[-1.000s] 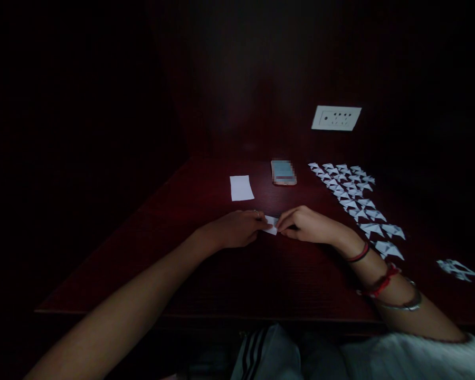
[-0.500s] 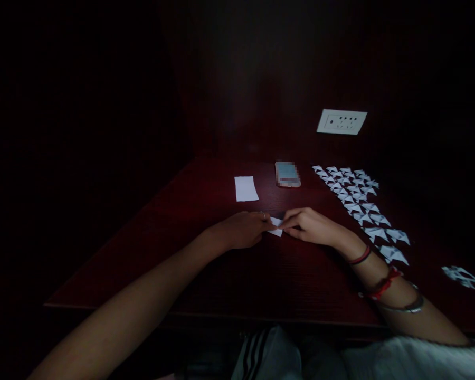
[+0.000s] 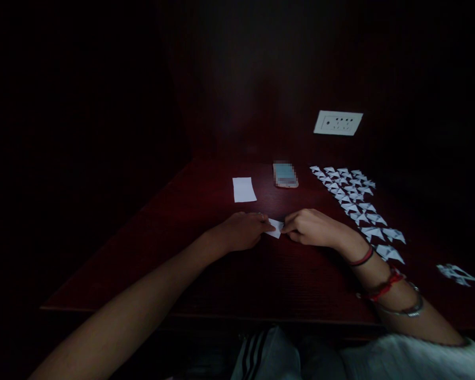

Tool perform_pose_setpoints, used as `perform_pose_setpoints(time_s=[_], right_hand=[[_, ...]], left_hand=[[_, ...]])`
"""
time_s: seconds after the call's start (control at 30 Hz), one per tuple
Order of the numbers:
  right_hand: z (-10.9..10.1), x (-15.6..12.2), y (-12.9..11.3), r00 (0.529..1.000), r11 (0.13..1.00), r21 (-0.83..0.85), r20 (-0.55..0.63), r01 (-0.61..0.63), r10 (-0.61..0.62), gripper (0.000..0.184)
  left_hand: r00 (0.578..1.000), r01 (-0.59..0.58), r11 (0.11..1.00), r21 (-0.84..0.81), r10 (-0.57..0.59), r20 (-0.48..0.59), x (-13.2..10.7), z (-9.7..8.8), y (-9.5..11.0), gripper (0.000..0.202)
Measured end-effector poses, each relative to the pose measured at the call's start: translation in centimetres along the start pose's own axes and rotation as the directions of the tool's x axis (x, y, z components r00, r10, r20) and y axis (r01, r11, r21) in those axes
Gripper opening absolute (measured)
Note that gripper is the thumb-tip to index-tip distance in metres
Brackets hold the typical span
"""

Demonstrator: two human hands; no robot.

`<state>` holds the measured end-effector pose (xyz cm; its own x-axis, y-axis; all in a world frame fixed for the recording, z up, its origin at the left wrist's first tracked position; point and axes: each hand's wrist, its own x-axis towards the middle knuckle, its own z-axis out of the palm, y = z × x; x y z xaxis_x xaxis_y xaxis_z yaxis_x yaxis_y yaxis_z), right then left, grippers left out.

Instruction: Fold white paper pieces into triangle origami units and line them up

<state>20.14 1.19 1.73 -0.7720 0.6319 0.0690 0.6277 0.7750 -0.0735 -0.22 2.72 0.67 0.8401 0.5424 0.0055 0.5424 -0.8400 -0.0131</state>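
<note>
A small white paper piece (image 3: 276, 228) lies on the dark red table (image 3: 229, 274), pinched from both sides. My left hand (image 3: 243, 231) holds its left edge with closed fingers, and a ring shows on one finger. My right hand (image 3: 312, 228) grips the right edge, fingers curled; the wrist carries red and dark bracelets. A flat white paper rectangle (image 3: 244, 189) lies just beyond my left hand.
A phone (image 3: 285, 174) lies at the back middle. Two rows of several folded white paper pieces (image 3: 354, 198) run along the right side, with one more folded piece (image 3: 457, 273) far right. A white wall socket (image 3: 338, 123) is on the dark panel behind.
Both hands stay pinched on the small paper; my right hand has slid slightly to the right, baring a little more of the paper. The view has shifted slightly.
</note>
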Motion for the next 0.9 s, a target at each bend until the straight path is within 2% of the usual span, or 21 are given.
perform_pose_setpoints(time_s=[0.23,0.4,0.53,0.9], right_hand=[[-0.9,-0.6,0.6,0.988,0.997,-0.018,-0.129,-0.081,0.078,0.028],[-0.1,-0.2,0.3,0.999,1.0,0.016,-0.052,-0.009,0.01,0.026],[0.5,0.0,0.3,0.999,0.999,0.054,-0.037,0.007,-0.005,0.025],[0.6,0.0,0.6,0.998,0.992,0.117,-0.034,0.05,-0.046,0.026]], left_hand=[[0.999,-0.049,0.998,-0.047,0.048,-0.022,0.0,0.4,-0.7,0.042],[0.995,-0.087,0.993,-0.085,0.082,-0.06,0.4,0.9,-1.5,0.047],[0.99,-0.127,0.987,-0.098,0.12,-0.075,0.4,0.8,-1.7,0.044],[0.985,-0.167,0.969,-0.183,0.172,0.007,0.1,0.5,-2.0,0.048]])
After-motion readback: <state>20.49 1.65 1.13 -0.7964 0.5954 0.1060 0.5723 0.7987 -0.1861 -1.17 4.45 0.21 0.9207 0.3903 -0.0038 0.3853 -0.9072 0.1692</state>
